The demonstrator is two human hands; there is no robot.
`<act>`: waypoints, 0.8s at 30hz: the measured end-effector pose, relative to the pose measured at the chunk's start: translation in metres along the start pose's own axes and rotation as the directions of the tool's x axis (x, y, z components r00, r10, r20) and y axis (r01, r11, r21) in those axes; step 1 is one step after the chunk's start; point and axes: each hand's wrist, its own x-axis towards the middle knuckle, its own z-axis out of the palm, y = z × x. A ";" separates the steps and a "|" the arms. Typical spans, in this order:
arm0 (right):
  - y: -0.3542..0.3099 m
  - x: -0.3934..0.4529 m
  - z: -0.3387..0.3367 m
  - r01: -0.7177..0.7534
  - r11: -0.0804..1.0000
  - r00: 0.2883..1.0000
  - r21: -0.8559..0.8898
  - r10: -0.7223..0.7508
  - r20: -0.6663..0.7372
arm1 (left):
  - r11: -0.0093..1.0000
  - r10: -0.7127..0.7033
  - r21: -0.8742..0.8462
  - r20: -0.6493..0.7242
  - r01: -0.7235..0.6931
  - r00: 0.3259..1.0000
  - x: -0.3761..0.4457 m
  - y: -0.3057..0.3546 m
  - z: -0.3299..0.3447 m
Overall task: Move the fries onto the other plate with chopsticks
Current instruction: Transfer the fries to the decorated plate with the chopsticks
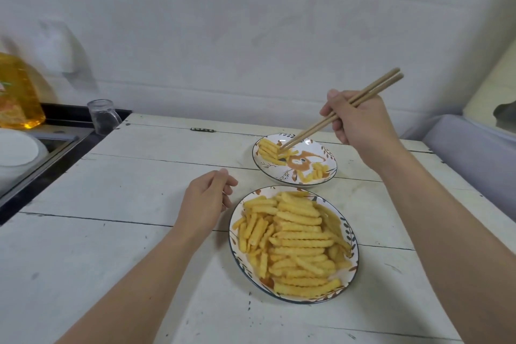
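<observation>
right fingers (336, 120): curled round the chopsticks (346, 109), thumb on top, pinching them mid-shaft; the two sticks run close together, tips down-left, butt ends up-right past the knuckles.
right hand (360, 123): raised over the far plate (321, 176), back of hand to camera, forearm coming in from the lower right.
chopstick tips: at the stack of fries (269, 151) on the far plate's left side; can't tell if they grip a piece or only touch it.
left fingers (226, 186): loosely curled, holding nothing, thumb tip near index.
left hand (205, 202): hovers or rests just beside the near plate (233, 243), at its upper-left rim; contact with the worktop unclear. Forearm enters from the lower left.
worktop (125, 190): white painted planks, dark seams, scuffed.
room: white wall behind; sink (53, 142) at the left edge, a clear glass cup (102, 117) by it, a yellow oil bottle (16, 92) further left, blurred.
near plate: white, dark rim, leaf pattern; heaped with crinkle-cut fries (296, 240), pale yellow.
far plate: same type, mostly bare; the stack at left, a few more fries (314, 173) at the lower right.
plates: near each other, not touching.
</observation>
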 end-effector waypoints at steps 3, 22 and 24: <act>0.030 0.009 0.001 -0.053 0.997 0.996 -0.055 0.049 -0.075 | 1.000 -0.018 -0.006 -0.001 0.018 1.000 0.005 -0.001 0.000; 0.045 0.012 0.032 -0.107 0.992 0.987 -0.067 0.098 -0.128 | 0.992 -0.069 -0.108 -0.009 0.067 0.998 0.009 0.003 -0.002; 0.036 0.011 0.020 -0.103 0.995 0.985 -0.016 0.100 -0.141 | 0.992 -0.070 -0.107 -0.009 0.068 0.998 0.009 0.003 -0.002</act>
